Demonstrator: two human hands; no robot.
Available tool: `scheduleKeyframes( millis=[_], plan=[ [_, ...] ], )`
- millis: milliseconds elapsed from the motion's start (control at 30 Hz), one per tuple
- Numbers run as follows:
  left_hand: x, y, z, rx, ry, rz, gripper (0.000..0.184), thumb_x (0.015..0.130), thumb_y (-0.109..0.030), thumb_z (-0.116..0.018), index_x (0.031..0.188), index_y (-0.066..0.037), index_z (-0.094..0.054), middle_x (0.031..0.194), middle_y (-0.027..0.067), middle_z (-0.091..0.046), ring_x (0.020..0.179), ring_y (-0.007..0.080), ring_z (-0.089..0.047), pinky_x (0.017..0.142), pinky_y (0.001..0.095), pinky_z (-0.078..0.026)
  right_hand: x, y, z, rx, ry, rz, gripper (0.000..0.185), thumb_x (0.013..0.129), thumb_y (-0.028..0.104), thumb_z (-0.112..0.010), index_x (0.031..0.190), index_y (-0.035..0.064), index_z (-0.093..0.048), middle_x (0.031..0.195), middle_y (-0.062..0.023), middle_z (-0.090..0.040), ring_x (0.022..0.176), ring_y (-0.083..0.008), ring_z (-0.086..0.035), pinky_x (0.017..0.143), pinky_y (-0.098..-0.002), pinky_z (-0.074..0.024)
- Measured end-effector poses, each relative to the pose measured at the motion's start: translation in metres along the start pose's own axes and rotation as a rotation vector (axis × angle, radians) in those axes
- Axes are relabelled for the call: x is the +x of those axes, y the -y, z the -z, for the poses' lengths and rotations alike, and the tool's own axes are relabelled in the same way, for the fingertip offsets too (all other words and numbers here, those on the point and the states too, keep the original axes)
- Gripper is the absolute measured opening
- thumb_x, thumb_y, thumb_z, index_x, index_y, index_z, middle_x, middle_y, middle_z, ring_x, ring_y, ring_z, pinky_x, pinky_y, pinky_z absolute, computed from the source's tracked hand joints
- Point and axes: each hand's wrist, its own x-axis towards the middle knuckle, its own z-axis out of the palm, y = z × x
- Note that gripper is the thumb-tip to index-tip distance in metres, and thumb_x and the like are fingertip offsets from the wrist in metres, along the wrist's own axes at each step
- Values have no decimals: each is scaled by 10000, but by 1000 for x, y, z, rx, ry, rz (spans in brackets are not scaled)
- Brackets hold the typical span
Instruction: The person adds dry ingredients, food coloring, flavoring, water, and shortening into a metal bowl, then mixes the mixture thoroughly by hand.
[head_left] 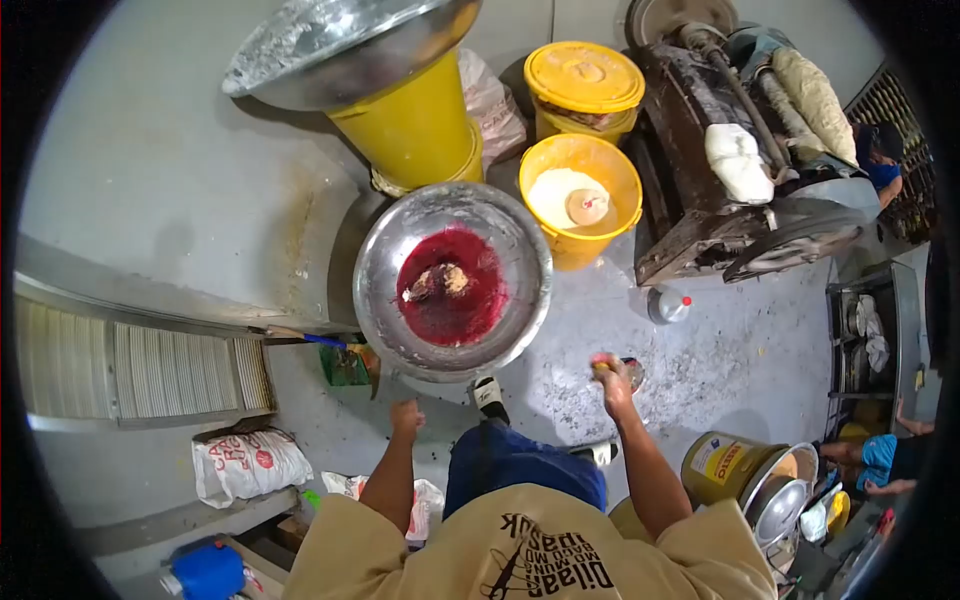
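Note:
A wide metal basin [375, 300] stands in front of me. Deep red powder or liquid [460, 318] covers its bottom, with a pale and brown lump [438, 282] in the middle. My left hand [407, 414] hangs just below the basin's near rim, apart from it, its fingers curled in with nothing seen in them. Out to the right of the basin, my right hand [613, 388] is closed around a small clear container [634, 374] with red and yellow near the fingers. Its exact kind is too small to make out.
A yellow bucket [625, 180] holds white powder and a round scoop-like thing. Behind stand a lidded yellow bucket [585, 75] and a large basin [350, 60] on yellow buckets. A roller machine [700, 180], a red-capped bottle [670, 304] and another person [880, 460] are at right.

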Motion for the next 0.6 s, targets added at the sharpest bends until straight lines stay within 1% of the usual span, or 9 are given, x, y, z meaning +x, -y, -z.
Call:
scheduleKeyframes(
  millis=[100, 167, 200, 233, 300, 400, 500, 533, 600],
  plan=[
    [61, -17, 40, -265, 42, -27, 422, 1016, -424, -587, 1142, -23, -626, 877, 85, -636, 683, 263, -667, 543, 401, -558, 45, 53, -114, -197, 217, 68, 276, 875, 57, -574, 1121, 14, -692, 941, -9, -631, 849, -125, -581, 789, -268, -491],
    [57, -59, 48, -412, -36, -4, 447, 1025, -442, -585, 1154, -19, -648, 941, 112, -686, 760, 250, -685, 607, 380, -566, 70, 60, -170, -311, 289, 144, 284, 896, 93, -574, 1142, 20, -697, 933, -1, -619, 851, -117, -567, 788, -271, -478],
    [44, -93, 49, -488, -78, 1, 460, 1029, -451, -583, 1160, -17, -659, 973, 125, -711, 799, 243, -693, 639, 369, -571, 86, 53, -194, -211, 332, 127, 296, 896, 120, -582, 1148, 15, -695, 912, -16, -625, 846, -154, -585, 793, -296, -478],
    [40, -119, 53, -466, -61, -30, 448, 1031, -446, -581, 1170, -27, -659, 988, 117, -709, 836, 239, -683, 679, 385, -568, 105, 56, -217, -360, 322, 242, 370, 803, 113, -645, 1159, 36, -707, 921, -75, -655, 893, -188, -612, 830, -333, -492],
    [39, -157, 61, -426, -25, -88, 426, 1033, -436, -577, 1190, -49, -658, 1019, 101, -704, 909, 232, -664, 760, 415, -563, 131, 47, -261, -412, 273, 161, 393, 800, 117, -638, 1181, 60, -712, 979, -122, -705, 937, -254, -660, 884, -381, -512],
    [68, -189, 68, -199, -73, -119, 440, 1023, -411, -596, 1190, -8, -648, 1029, 125, -695, 926, 242, -630, 857, 434, -531, 192, -7, -295, -477, 398, 143, 538, 811, 163, -683, 1345, 108, -642, 1279, -195, -661, 1232, -365, -600, 1061, -460, -460],
    [101, -218, 71, 46, -85, -520, 479, 1001, -387, -626, 1212, 43, -620, 1033, 154, -696, 930, 262, -620, 889, 413, -512, 239, -87, -333, -845, 264, 369, 738, 829, 221, -724, 1516, 130, -472, 1557, -243, -425, 1473, -443, -347, 1203, -527, -311],
    [122, -223, 68, 50, -82, -501, 486, 997, -379, -634, 1232, 46, -611, 1049, 162, -696, 950, 268, -626, 905, 406, -505, 252, -76, -337, -793, 318, 327, 921, 833, 319, -775, 1602, 132, -303, 1658, -265, -209, 1541, -486, -138, 1255, -565, -169],
    [150, -222, 73, 86, -69, -444, 506, 987, -365, -650, 1271, 50, -593, 1081, 179, -697, 989, 280, -640, 937, 392, -491, 241, -82, -360, -794, 208, 411, 962, 829, 380, -790, 1608, 124, -286, 1648, -286, -210, 1537, -493, -140, 1258, -568, -158]
  ],
)
